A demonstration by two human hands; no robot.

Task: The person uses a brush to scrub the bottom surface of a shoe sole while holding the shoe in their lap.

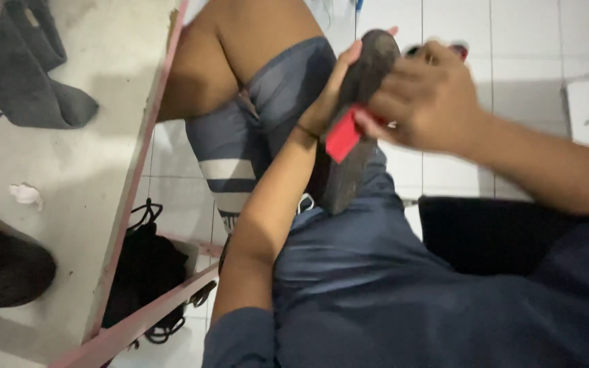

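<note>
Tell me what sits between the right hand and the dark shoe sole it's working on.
In the head view, a small red piece lies between the right hand and the dark sole, which the left hand steadies from behind.

A dark, worn shoe sole (359, 102) stands tilted over the lap, a red piece (343, 135) against it.

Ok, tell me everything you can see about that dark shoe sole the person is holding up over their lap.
The dark, worn shoe sole looks like scuffed grey-black rubber, long with a rounded toe end pointing up and away. It stands tilted, its lower end down against the blue shorts. The left hand cups its far side; the right hand, blurred, presses a small red flat piece against its middle. Finer detail is lost to the blur.
</note>
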